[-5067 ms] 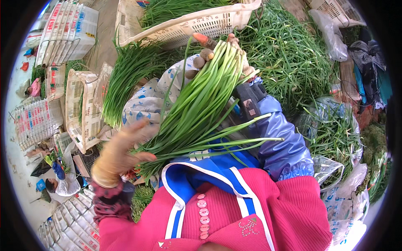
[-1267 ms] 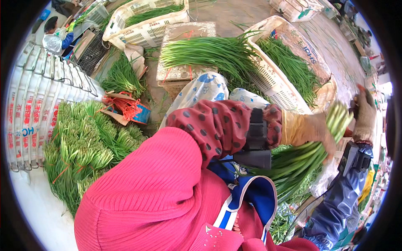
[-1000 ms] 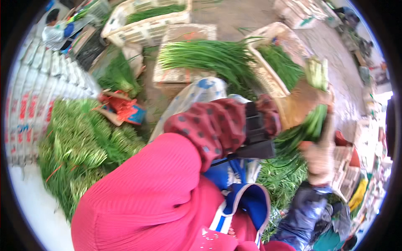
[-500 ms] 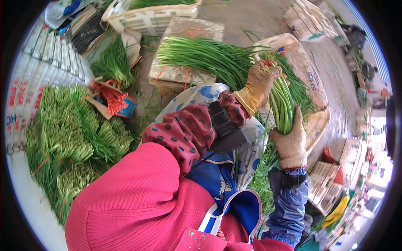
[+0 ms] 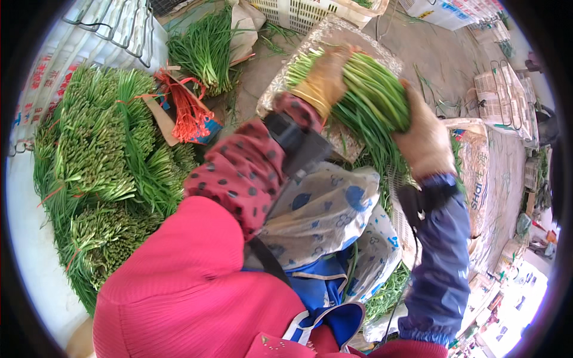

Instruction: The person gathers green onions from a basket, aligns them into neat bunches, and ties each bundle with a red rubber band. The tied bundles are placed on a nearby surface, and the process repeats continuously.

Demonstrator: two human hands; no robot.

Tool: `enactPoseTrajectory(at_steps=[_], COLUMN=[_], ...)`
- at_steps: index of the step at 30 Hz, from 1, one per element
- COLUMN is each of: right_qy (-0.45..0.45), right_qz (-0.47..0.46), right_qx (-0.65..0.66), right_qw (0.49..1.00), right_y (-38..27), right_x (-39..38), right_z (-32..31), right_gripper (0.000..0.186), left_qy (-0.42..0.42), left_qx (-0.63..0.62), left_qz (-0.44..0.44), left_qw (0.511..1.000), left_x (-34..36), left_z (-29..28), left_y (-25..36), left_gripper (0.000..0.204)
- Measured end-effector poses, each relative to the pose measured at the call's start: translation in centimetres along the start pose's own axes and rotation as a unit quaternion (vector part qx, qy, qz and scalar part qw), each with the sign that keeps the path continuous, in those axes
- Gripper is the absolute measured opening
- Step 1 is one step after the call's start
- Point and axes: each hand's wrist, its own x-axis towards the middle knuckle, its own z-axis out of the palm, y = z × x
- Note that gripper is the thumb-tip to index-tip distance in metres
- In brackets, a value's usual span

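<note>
A large bunch of garlic chives (image 5: 373, 89) is between my two gloved hands, over a speckled low block (image 5: 334, 39). My left hand (image 5: 327, 77), in a yellow-brown glove, is closed on the bunch near its pale cut ends; its fingertips are partly hidden. On the opposite side, my right hand (image 5: 422, 138) in a beige glove is wrapped round the stalks, slightly blurred by motion. Dark green leaves hang from the bunch towards my knees, which are covered with blue-patterned cloth (image 5: 310, 215).
At left lie stacked tied chive bundles (image 5: 95, 137), beside red ties (image 5: 188, 113) in a small carton. A loose chive pile (image 5: 206, 51) sits behind them. White crates (image 5: 292, 15) stand at the far side, and a woven sack (image 5: 477, 179) lies at right.
Both hands have swung the chives left, from beside the sack to over the block. The chives that lay on the block are now gathered with the bunch in my hands.
</note>
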Motion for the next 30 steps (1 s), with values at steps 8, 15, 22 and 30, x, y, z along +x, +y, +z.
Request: enactPoseTrajectory(at_steps=[8, 15, 22, 30], right_qy=[-0.093, -0.072, -0.021, -0.097], right_qz=[0.039, 0.024, -0.022, 0.031], right_qx=[-0.072, -0.032, -0.012, 0.006], right_qw=[0.992, 0.997, 0.999, 0.995], right_y=[-0.8, 0.5, -0.2, 0.6], right_x=[9.5, 10.1, 11.4, 10.5], right_z=[12.1, 14.0, 15.8, 14.3], right_gripper=[0.094, 0.094, 0.035, 0.05], left_qy=[0.257, 0.074, -0.235, -0.215], left_qx=[0.021, 0.463, 0.676, 0.664], left_qz=[-0.061, 0.142, 0.266, 0.209], left_qw=[0.964, 0.872, 0.646, 0.685], left_x=[1.4, -6.4, -4.3, 1.1], left_z=[-12.2, -10.8, -4.5, -5.0], left_y=[-0.6, 0.3, -1.8, -6.3], left_gripper=[0.049, 0.048, 0.095, 0.132])
